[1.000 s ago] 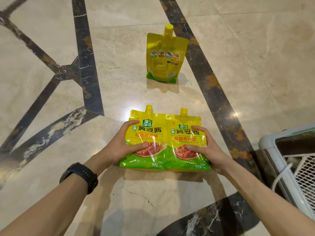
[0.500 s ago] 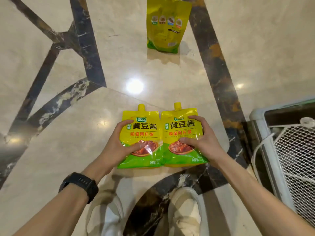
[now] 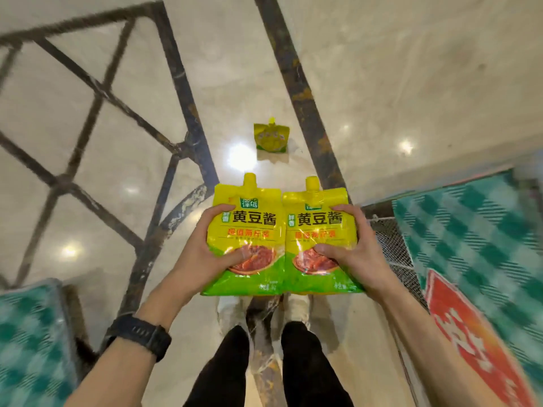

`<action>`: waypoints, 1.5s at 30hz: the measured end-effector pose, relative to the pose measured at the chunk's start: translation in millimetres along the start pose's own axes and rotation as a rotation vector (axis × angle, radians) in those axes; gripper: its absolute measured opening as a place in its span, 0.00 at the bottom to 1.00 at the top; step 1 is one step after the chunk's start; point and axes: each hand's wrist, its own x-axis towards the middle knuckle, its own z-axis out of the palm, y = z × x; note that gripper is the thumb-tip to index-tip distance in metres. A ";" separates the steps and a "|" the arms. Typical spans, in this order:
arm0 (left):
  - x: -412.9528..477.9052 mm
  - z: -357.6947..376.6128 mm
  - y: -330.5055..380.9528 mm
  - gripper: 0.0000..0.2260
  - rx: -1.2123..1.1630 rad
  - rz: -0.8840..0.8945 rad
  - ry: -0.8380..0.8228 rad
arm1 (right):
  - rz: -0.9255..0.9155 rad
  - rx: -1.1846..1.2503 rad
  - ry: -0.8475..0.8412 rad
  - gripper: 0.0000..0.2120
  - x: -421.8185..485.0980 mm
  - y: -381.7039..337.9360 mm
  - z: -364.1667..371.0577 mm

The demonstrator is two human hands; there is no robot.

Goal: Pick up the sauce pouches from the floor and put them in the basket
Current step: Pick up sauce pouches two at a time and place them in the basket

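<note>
Two yellow-and-green sauce pouches with spouts are held side by side in the air above my feet. My left hand [image 3: 202,254] grips the left pouch [image 3: 249,218] by its left edge. My right hand [image 3: 352,254] grips the right pouch [image 3: 317,212] by its right edge. A third pouch [image 3: 271,138] stands upright on the marble floor farther ahead, its back side facing me. The basket [image 3: 390,245] shows as white wire mesh just right of my right hand, mostly hidden by a green checkered surface.
A green checkered panel with a red sign [image 3: 476,259] fills the right side. Another green checkered surface [image 3: 29,342] sits at the lower left. My shoes [image 3: 229,309] and dark trousers stand on the floor below the pouches. The floor has dark inlaid stripes.
Both hands have lifted the two pouches off the floor and I have stood up. The third pouch now looks much smaller and farther away. The checkered surfaces have come into view.
</note>
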 end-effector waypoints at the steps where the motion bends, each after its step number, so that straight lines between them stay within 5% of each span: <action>1: -20.3 -8.3 41.5 0.31 -0.005 0.014 -0.010 | -0.015 0.008 0.006 0.34 -24.2 -37.3 -9.5; 9: -146.0 -31.4 305.1 0.33 -0.014 0.300 -0.094 | -0.229 0.154 0.174 0.34 -193.6 -254.8 -76.6; 19: -155.4 18.4 420.0 0.36 -0.036 0.500 -0.584 | -0.384 0.334 0.659 0.35 -334.5 -302.2 -105.1; 27: -220.1 128.6 417.5 0.34 0.183 0.605 -1.146 | -0.324 0.539 1.281 0.37 -487.1 -224.1 -45.2; 35: -392.0 229.0 369.7 0.37 0.387 0.680 -1.703 | -0.245 0.704 1.887 0.34 -655.0 -151.2 76.3; 45: -613.1 259.9 247.1 0.36 0.558 0.624 -2.165 | -0.197 0.875 2.336 0.34 -808.8 -81.1 227.8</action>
